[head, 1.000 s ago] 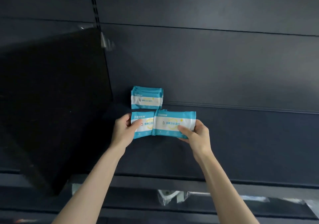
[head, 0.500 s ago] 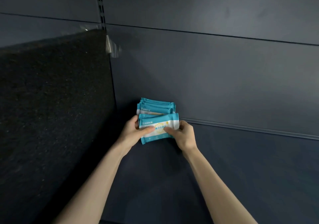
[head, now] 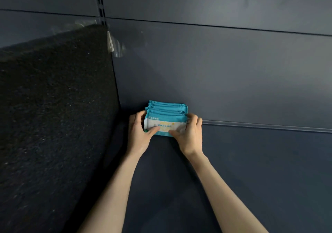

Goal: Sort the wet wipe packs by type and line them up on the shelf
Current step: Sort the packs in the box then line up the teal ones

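**A:** Two bare hands are showing. What are they gripping?

**B:** Both are holding one teal and white plastic wet wipe pack (head: 165, 125) by its ends. The left hand (head: 139, 134) is curling its fingers round the left end, with the thumb pressing on the printed white face. The right hand (head: 188, 135) is mirroring it at the right end, with the fingers hooking over the top corner and the thumb lying along the lower front edge.

**A:** Where is that pack sitting?

**B:** It is standing on its long edge at the front of a row of matching teal packs (head: 168, 107), close against the one behind. The row is running back to the dark blue metal back panel (head: 215, 71) and is sitting in the left rear corner of the dark blue flat shelf (head: 251, 169).

**A:** What is bordering that corner?

**B:** A black, rough-textured foam divider (head: 53, 116) is standing upright just beside the row on the left, with crumpled clear tape (head: 115, 44) clinging to its top rear corner. A clear plastic strip (head: 269, 125) is running along the shelf where it is meeting the back panel.
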Motion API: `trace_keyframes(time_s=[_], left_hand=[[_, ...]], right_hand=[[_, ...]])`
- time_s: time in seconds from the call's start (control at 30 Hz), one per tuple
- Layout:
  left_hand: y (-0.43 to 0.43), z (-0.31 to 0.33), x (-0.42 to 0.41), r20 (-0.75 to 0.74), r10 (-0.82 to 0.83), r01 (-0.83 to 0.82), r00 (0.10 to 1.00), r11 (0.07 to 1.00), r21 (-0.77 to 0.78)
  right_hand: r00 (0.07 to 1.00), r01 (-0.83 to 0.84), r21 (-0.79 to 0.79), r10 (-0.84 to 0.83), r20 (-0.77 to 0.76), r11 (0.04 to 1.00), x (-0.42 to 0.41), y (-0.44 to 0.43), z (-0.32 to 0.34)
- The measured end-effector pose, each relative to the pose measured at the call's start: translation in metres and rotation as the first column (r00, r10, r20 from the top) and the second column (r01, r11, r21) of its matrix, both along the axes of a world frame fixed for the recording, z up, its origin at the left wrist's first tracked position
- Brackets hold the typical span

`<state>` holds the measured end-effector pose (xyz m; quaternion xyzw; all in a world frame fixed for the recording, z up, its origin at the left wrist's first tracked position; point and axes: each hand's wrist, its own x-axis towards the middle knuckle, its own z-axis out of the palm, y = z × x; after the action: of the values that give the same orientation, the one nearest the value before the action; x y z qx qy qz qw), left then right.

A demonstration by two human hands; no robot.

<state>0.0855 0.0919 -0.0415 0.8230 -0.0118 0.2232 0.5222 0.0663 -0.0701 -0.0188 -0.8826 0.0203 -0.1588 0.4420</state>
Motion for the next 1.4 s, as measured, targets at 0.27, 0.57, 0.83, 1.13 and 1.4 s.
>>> trace_keyframes(time_s=[0.27, 0.57, 0.83, 1.13, 1.4], left_hand=[[0.001, -0.003, 0.004, -0.095, -0.099, 0.106, 0.991, 0.992, 0.070], [-0.002, 0.001, 0.000, -0.079, -0.080, 0.086, 0.994, 0.994, 0.074], [0.000, 0.007, 0.000, 0.053, -0.059, 0.032, 0.997, 0.914, 0.404], [0.006, 0.023, 0.003, -0.010, 0.032, -0.020, 0.999, 0.809, 0.587], [0.001, 0.039, -0.015, 0.000, 0.015, -0.012, 1.000, 0.805, 0.593]], right_hand=[[0.987, -0.112, -0.156, 0.091, -0.134, 0.981, 0.003, -0.003, -0.005], [0.981, -0.139, -0.334, 0.084, -0.174, 0.932, 0.012, -0.007, -0.003], [0.995, -0.093, -0.462, 0.095, -0.020, 0.882, 0.010, -0.007, 0.005], [0.992, -0.109, -0.590, 0.048, -0.118, 0.800, 0.012, -0.006, 0.012], [0.992, -0.106, -0.539, 0.054, -0.110, 0.836, -0.007, -0.005, 0.034]])
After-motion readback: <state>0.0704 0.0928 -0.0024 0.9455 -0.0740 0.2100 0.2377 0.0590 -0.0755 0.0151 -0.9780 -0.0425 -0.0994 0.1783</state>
